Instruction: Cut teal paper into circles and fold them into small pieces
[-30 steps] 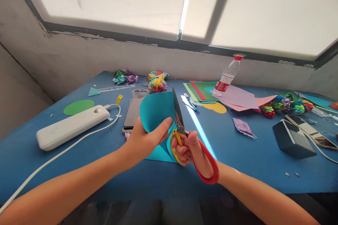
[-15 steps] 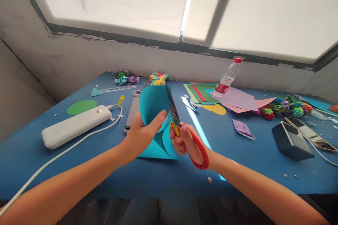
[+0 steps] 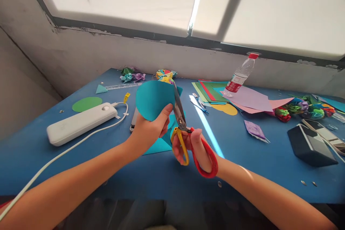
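Tabletop (image 3: 129,179): left hand (image 3: 151,126) beside right hand (image 3: 201,151)

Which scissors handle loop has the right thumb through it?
The red oval loop; the narrower-looking yellow loop sits at the fingers of the right hand.

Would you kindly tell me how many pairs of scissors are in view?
1: the red-and-yellow-handled metal scissors in the right hand, at the curved teal paper in the left hand. Others may be hidden.
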`<control>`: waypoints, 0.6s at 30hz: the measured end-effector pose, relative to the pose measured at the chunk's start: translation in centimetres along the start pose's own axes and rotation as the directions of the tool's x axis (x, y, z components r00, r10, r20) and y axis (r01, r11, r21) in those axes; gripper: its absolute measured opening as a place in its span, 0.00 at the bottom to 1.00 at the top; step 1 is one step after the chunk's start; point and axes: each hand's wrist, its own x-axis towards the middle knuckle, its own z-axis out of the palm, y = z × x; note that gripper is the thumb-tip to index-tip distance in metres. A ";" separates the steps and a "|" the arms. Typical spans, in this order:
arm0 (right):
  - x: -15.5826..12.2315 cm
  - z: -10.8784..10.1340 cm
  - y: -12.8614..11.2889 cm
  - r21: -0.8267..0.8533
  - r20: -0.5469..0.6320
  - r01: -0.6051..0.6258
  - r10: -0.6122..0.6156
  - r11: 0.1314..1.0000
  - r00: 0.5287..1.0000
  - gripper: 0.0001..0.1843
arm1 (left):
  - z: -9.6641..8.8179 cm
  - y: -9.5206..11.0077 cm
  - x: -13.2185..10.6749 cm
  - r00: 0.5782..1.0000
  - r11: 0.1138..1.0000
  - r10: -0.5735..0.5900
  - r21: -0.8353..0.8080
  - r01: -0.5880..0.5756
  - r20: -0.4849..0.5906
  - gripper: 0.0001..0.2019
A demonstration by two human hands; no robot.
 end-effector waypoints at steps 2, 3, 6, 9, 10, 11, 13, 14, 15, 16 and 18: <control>-0.3 -0.1 0.1 0.034 0.071 0.041 -0.043 0.999 0.997 0.41 | 0.1 0.1 -0.2 1.000 0.999 0.016 -0.032 -0.016 0.006 0.22; -0.4 -0.2 0.2 0.047 0.109 0.055 -0.060 0.997 0.992 0.42 | 0.1 0.2 -0.3 1.000 0.998 0.024 -0.054 -0.023 0.014 0.21; -0.7 -0.7 0.7 0.067 0.221 0.054 -0.068 0.996 0.973 0.44 | -0.1 0.3 -0.6 0.999 0.996 0.011 -0.087 -0.008 0.038 0.21; -0.9 -0.9 0.9 0.070 0.252 0.050 -0.067 0.996 0.965 0.47 | -0.4 0.3 -0.9 0.997 0.999 0.011 -0.052 -0.007 0.074 0.20; -1.0 -0.8 0.9 0.068 0.239 0.065 -0.080 0.996 0.968 0.47 | -0.5 0.2 -1.1 0.996 0.999 0.022 -0.029 -0.020 0.085 0.20; -1.0 -0.7 0.9 0.066 0.224 0.076 -0.089 0.995 0.970 0.47 | -0.5 0.1 -1.2 0.995 0.999 0.035 -0.004 -0.035 0.092 0.20; -1.1 -0.4 0.5 0.076 0.193 0.067 -0.080 0.995 0.978 0.46 | -0.5 -0.1 -1.5 0.993 0.999 0.044 0.026 -0.047 0.105 0.20; -1.2 -0.2 0.2 0.083 0.178 0.042 -0.056 0.996 0.982 0.45 | -0.5 -0.2 -1.6 0.994 0.999 0.033 0.028 -0.036 0.109 0.20; -1.2 -0.1 -0.2 0.089 0.165 0.013 -0.028 0.996 0.986 0.45 | -0.5 -0.3 -1.7 0.994 1.000 0.016 0.022 -0.018 0.111 0.19; -1.3 0.1 -0.5 0.095 0.153 -0.012 -0.002 0.995 0.988 0.44 | -0.4 -0.4 -1.7 0.994 1.000 -0.002 0.014 0.000 0.109 0.17; -1.5 0.2 -1.3 0.099 0.141 -0.036 0.022 0.994 0.990 0.45 | -0.4 -0.6 -1.7 0.995 1.000 -0.026 0.006 0.025 0.093 0.14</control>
